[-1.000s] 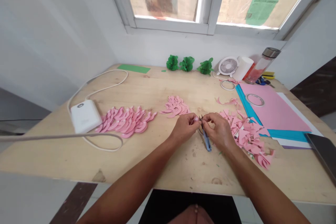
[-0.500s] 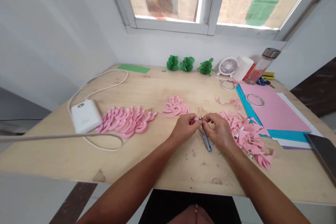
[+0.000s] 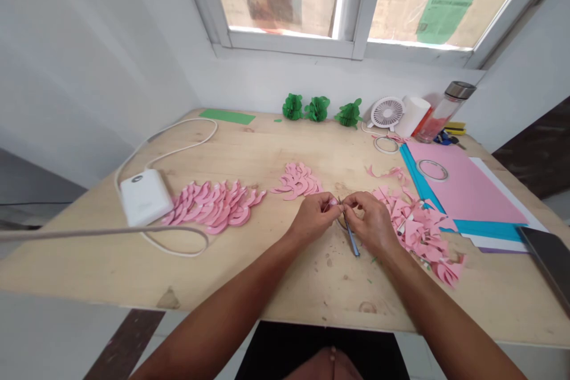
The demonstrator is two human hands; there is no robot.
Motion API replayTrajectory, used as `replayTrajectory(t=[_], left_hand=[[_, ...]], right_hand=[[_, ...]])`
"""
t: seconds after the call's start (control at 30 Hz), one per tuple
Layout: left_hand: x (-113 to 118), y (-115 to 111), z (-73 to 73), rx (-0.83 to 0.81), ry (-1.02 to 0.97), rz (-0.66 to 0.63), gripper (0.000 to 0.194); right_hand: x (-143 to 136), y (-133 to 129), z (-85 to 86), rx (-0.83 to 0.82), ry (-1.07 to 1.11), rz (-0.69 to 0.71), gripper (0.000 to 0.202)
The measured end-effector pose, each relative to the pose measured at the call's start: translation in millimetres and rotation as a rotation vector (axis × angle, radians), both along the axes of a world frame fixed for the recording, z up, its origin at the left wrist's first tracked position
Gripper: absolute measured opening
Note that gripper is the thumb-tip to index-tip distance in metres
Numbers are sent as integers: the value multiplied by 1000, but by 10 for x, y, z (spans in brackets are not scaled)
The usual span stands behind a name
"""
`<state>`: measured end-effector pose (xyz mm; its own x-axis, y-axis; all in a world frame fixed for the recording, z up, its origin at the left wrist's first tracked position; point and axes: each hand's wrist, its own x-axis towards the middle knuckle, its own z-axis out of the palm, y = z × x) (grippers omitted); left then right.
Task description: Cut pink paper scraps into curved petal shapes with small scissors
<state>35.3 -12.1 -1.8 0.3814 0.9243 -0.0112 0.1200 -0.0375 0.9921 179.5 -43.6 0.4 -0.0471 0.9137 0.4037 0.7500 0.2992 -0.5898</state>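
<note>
My left hand (image 3: 317, 214) is closed in a pinch, thumb and forefinger around a small pink paper piece (image 3: 333, 202) that mostly hides behind the fingertips. Touching it at the fingertips is my right hand (image 3: 369, 219), also closed. A slim blue pointed tool (image 3: 352, 240) runs through the right hand's grip; its dark tip pokes out beyond the thumbs and its handle slants down toward me. Its exact kind is too small to tell. Left of my hands is a small pile of curved pink paper pieces (image 3: 297, 180); on the right are pink paper scraps (image 3: 421, 225).
More pink pieces (image 3: 216, 205) overlap beside a white power bank (image 3: 146, 197) with a looping cable. Green paper balls (image 3: 317, 108), a small fan (image 3: 387, 113) and a bottle (image 3: 445, 113) line the back. Coloured sheets (image 3: 481, 190), a tape roll (image 3: 431, 170) and a dark device (image 3: 550, 261) lie right.
The blue tool has tilted slightly, its tip shifting a little left. Both hands stay almost in the same place.
</note>
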Motion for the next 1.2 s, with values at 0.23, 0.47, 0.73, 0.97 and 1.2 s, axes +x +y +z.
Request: replayTrajectory(t=[0.23, 0.47, 0.73, 0.97, 1.2], left_hand=[[0, 0, 4, 11, 13, 5, 23], [-6, 3, 11, 16, 17, 3, 22], [-9, 16, -16, 43, 53, 11, 17], [-5, 13, -18, 52, 44, 5, 19], [-12, 12, -20, 56, 52, 1, 19]], right_hand=[[-3, 2, 4, -4, 4, 1, 8], [-10, -2, 3, -16, -7, 2, 7], [6, 3, -5, -43, -8, 11, 8], [15, 13, -27, -82, 34, 10, 9], [14, 12, -32, -108, 50, 2, 9]])
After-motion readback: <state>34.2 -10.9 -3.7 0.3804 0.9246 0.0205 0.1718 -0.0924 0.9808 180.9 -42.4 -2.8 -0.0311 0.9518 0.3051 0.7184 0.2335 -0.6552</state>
